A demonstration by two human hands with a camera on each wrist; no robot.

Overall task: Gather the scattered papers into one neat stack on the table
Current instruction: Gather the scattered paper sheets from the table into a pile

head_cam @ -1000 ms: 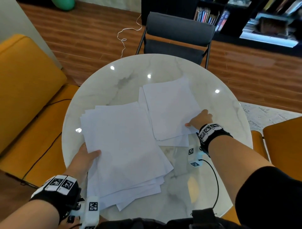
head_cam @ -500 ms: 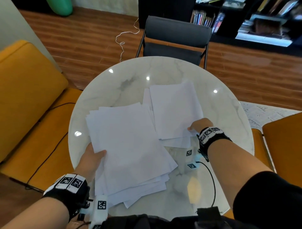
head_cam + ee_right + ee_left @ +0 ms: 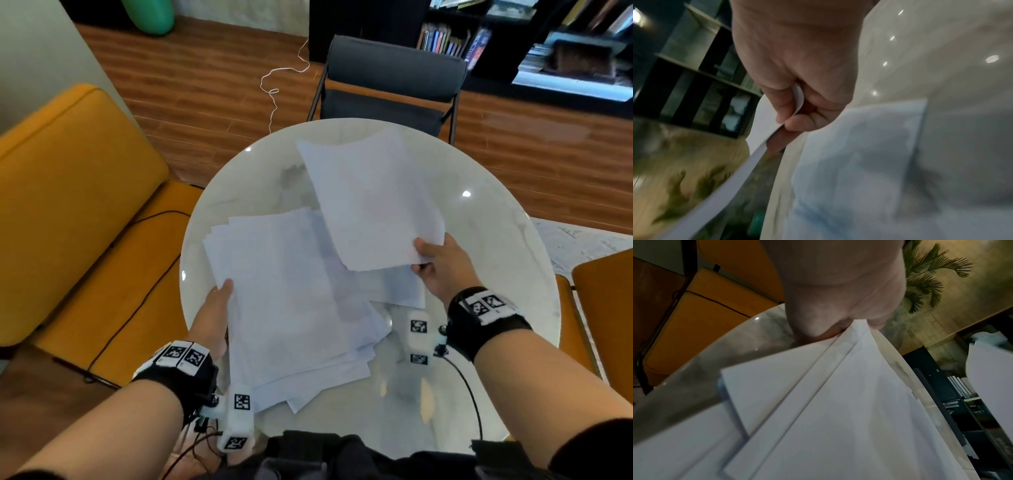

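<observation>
Two hands work over the round marble table [image 3: 507, 274]; the left hand [image 3: 214, 317] grips the left edge of the big pile of papers [image 3: 291, 291], thumb on top and fingers under the sheets, as the left wrist view shows, where the thumb pad presses the fanned edges of the pile [image 3: 818, 402] against the fingers below; the pile rests on the table on its near left part, its sheets fanned and askew, corners sticking out toward the near rim; the right hand [image 3: 442, 267] pinches a smaller sheaf of papers [image 3: 370, 198] at its near right corner, thumb on top, fingers curled beneath; the right wrist view shows the corner of that sheaf [image 3: 797, 97] bent between thumb and forefinger; the sheaf is lifted clear of the table and tilted, its far edge raised above the table's far half, its near left part overlapping the pile's far right corner in the head view; one more loose sheet [image 3: 400, 291] lies flat on the table just right of the pile, under the raised sheaf, also seen pale blue in the right wrist view [image 3: 859, 154]; beyond the table's far rim stands a dark chair [image 3: 394, 78]; left of the table a yellow sofa [image 3: 68, 192] with a black cable [image 3: 137, 308] across its seat.
</observation>
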